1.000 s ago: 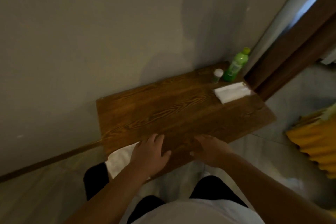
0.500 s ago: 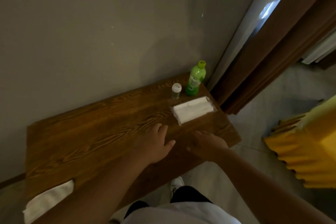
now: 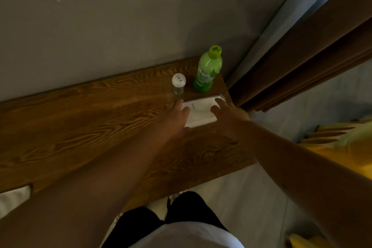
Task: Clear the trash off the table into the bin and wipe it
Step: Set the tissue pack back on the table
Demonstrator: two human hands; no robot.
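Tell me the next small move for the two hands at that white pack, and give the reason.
Probably close both hands on the white pack and lift it. The left hand lies at its left end and the right hand at its right end, fingers straight, no grip yet. The green bottle and small shaker stand just behind it, so lift straight up to avoid knocking them.

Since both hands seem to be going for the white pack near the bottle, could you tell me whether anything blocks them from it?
Nothing visible does. The left hand and right hand already reach the two ends of the white pack, fingers extended. The green bottle and small shaker stand behind it, toward the wall, out of the way.
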